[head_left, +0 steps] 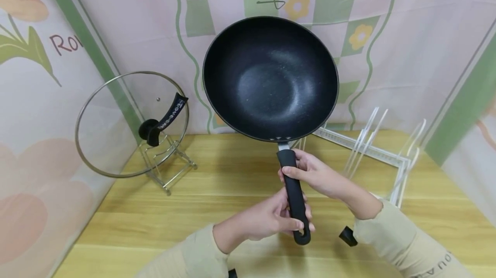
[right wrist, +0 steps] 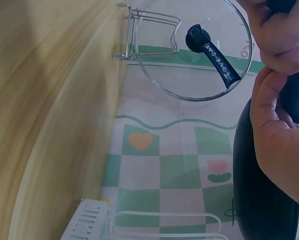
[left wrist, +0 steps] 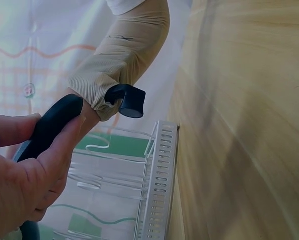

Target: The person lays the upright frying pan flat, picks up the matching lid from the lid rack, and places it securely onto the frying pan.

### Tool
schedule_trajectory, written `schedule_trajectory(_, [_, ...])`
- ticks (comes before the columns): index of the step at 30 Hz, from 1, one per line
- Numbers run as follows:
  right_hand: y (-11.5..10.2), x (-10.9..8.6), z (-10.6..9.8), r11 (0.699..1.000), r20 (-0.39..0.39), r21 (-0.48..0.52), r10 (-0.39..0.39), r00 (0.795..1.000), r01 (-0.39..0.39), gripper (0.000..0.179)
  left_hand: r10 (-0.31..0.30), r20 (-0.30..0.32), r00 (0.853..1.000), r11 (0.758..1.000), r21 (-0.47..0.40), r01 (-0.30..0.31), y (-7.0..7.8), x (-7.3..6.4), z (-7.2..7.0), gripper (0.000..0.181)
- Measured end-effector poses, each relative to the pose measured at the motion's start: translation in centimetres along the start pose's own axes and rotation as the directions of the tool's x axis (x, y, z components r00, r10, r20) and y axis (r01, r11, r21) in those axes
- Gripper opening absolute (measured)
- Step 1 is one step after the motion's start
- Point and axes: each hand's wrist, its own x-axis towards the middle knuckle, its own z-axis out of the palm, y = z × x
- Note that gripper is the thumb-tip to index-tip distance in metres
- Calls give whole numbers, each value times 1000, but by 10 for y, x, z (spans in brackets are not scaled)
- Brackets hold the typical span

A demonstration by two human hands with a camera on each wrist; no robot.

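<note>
A black wok (head_left: pixel 267 80) is held up above the table, its inside facing me and its long black handle (head_left: pixel 296 200) pointing down toward me. My right hand (head_left: pixel 315 172) grips the handle near the metal neck, thumb across the top. Lower down, my left hand (head_left: pixel 273 215) holds the handle close to its looped end, thumb on top and fingers beneath. In the left wrist view the handle end (left wrist: pixel 57 122) sits between thumb and fingers. The right wrist view catches the wok's dark side (right wrist: pixel 264 175) beyond my right hand (right wrist: pixel 284 130).
At the left, a glass lid (head_left: pixel 112 125) with a black knob handle (head_left: pixel 168 116) leans upright in a wire stand (head_left: pixel 174 179). Behind my right forearm lies a white slotted rack (head_left: pixel 403 170) with upright wire dividers. A printed cloth (head_left: pixel 407 54) hangs behind the wooden table (head_left: pixel 217 222).
</note>
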Motion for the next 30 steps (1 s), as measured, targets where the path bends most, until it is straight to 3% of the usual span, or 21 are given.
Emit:
schedule_trajectory(7, [1, 5, 3, 1000, 23, 3, 18, 1000, -18, 30, 19, -12, 1000, 1000, 4, -19, -4, -4, -1, 52])
schedule_trajectory(20, [1, 15, 7, 999, 43, 5, 42, 998, -42, 29, -9, -71, 997, 1000, 13, 10, 0, -11, -1, 49])
schedule_trajectory(30, [1, 13, 7, 999, 47, 11, 36, 998, -36, 27, -4, -54, 999, 1000, -4, 4, 0, -11, 1, 50])
